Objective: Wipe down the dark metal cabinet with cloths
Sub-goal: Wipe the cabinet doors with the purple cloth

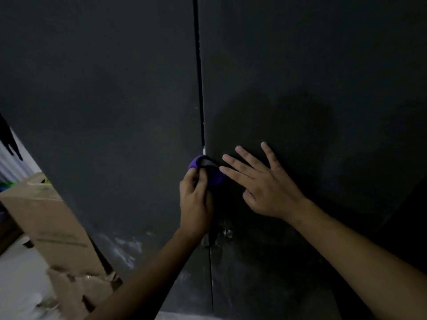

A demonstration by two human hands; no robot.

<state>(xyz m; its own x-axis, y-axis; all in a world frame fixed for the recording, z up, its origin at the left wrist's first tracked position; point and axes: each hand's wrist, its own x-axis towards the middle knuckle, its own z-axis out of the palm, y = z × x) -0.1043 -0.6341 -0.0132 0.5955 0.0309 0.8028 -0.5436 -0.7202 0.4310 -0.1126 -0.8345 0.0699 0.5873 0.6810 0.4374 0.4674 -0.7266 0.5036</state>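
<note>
The dark metal cabinet (115,88) fills the view, its two doors meeting at a vertical seam down the middle. My left hand (195,202) is closed on a purple and black cloth (209,168), pressing it against the seam. Just to the right, my right hand (261,181) lies flat on the right door with fingers spread, its fingertips touching the cloth's edge. A small metal handle or lock (225,233) shows below my left hand, partly hidden by it.
A cardboard box (48,218) stands at the cabinet's left side, with torn cardboard pieces (78,289) on the pale floor below it. Pale dusty smears (122,247) mark the lower left door.
</note>
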